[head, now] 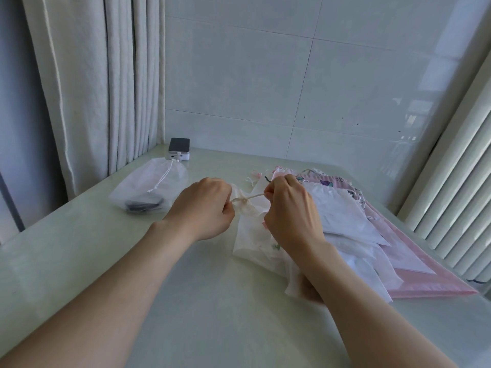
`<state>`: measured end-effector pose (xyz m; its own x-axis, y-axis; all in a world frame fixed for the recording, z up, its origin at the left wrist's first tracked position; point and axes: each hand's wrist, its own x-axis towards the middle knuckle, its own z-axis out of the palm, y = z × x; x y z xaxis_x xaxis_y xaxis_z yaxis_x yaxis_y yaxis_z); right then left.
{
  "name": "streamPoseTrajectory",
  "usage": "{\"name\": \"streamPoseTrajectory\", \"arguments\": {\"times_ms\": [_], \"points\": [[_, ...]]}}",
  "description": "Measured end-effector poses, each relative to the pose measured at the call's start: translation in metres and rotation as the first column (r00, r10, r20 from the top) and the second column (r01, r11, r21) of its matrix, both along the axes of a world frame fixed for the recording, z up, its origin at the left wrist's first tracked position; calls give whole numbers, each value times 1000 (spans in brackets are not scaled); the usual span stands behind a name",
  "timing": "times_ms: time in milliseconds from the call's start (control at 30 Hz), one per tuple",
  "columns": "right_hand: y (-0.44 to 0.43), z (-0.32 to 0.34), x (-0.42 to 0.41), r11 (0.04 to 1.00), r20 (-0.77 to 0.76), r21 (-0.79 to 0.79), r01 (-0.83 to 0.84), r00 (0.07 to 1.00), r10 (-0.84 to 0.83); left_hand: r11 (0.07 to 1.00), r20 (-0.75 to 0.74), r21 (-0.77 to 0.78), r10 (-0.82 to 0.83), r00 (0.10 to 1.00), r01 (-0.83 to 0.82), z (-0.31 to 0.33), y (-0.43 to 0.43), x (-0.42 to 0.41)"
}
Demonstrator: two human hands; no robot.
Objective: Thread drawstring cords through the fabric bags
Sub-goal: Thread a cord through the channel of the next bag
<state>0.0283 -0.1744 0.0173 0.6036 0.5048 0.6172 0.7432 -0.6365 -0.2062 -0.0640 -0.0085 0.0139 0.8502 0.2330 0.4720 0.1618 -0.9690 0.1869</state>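
Left hand [206,208] and right hand [288,211] each pinch an end of a cream drawstring cord [248,199], pulled taut between them at the gathered neck of a white fabric bag [251,235] mid-tabletop [186,301]. Bag stack [372,235] right. Filled drawstring bag [151,187] far left, beside a power bank [179,149].

Your pale green table [212,301] met a white tiled wall [265,75]. Grey curtains [93,88] hung at your left, ribbed white slats [457,195] stood at your right, and a small dark-topped white device [179,148] sat at the far edge.
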Motion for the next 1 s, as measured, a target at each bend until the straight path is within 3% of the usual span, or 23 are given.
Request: {"name": "streamPoseTrajectory", "arguments": {"times_ms": [200,300,467,700,800,900,1000], "points": [[-2,-3,6,995,-74,103,10,997,-3,1000,-6,-1,2,1000,-2,-1,-3,-3],[-2,-4,6,988,-31,144,-54,998,59,999,79,27,38,996,-40,-1,-2,-5],[-2,3,-4,945,-18,258,-200,977,212,991,202,-108,-60,978,83,-8,9,-2],[-4,17,-18,727,39,641,-245,957,289,897,316,-389,-83,945,209,-8,2,3],[-5,22,-20,654,4,725,-218,950,312,788,399,-543,-64,915,292,0,1,3],[-3,13,-18,737,-148,655,-166,928,341,663,461,-662,-8,887,350,6,-1,2],[4,2,-22,819,-279,540,-193,878,390,667,456,-669,20,890,328,6,2,2]]}}
